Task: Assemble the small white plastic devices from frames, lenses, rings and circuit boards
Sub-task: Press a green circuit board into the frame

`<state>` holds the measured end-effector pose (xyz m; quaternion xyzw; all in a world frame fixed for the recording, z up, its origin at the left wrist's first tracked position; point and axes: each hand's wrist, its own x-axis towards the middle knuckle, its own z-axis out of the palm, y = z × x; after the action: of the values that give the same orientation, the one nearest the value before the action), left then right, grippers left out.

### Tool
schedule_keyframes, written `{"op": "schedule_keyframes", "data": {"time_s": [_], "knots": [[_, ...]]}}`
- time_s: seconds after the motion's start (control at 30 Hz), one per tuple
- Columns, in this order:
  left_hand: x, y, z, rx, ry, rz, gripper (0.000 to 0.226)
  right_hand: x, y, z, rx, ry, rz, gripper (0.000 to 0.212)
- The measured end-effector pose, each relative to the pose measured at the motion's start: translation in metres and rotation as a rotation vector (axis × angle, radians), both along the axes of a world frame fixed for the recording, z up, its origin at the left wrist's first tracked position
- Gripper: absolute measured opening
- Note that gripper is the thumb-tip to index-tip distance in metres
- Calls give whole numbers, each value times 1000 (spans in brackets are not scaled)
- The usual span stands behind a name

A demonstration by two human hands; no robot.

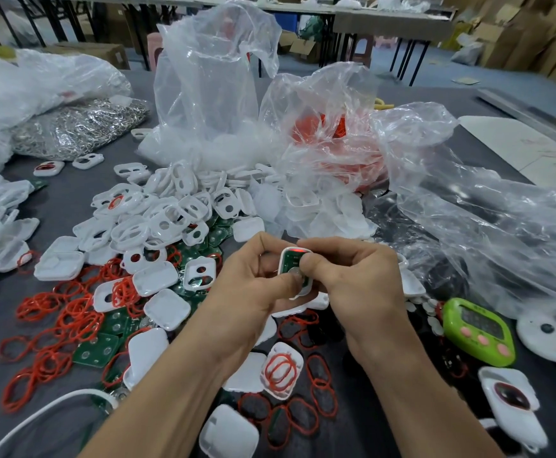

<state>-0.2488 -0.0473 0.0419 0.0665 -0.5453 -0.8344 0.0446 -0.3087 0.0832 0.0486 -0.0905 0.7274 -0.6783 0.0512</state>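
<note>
Cradles one white frame in the left hand, fingers curled under it and thumb laid on its lower edge. Pinches the same frame from the other side with the right hand, thumb tip pressed down on the green circuit board seated inside. Holds the piece above the dark table, near its middle, clear of the heaps. Shows a small red glow at the frame's top edge, likely a lamp on the board, and a round silvery disc under the thumbs, perhaps a cell or a contact, too covered to say. Looks, then, like the board-seating step on this one unit: frame and board together, back not closed. Cannot tell whether lens and ring are already in, hidden on the far face. Leaves a great deal undone, judging by the stock: a heap of loose frames spilling from the clear plastic bags, scattered red rings to the left, more boards lying among them, plain white covers face down all round. Counts few pieces that seem finished or nearly so: one with a dark lens at the lower right, near a green timer, and another with red in its window at far left, near a bag of metal chain. Calls next, probably, for pressing the board home and snapping on a cover.
</note>
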Motion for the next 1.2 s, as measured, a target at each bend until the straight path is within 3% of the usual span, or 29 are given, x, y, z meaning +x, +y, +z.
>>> {"op": "schedule_keyframes", "data": {"time_s": [0.23, 0.57, 1.0, 1.13, 1.2], "knots": [[0, 4, 0, -47, -40, 54, 20, -1, 0, -1, -20, -77, 61, 15], [3, 7, 5, -137, -17, 99, 15, 6, -6, 2, 25, 3, 27, 15], [2, 7, -2, -252, 2, 97, 30, 6, -8, -3, 29, -8, -44, 14], [1, 6, -1, -198, -8, 133, 25, 3, -4, 1, -17, -68, 84, 5], [0, 7, 0, -165, -25, 156, 21, -1, 1, 5, -123, -174, 146, 14]]}}
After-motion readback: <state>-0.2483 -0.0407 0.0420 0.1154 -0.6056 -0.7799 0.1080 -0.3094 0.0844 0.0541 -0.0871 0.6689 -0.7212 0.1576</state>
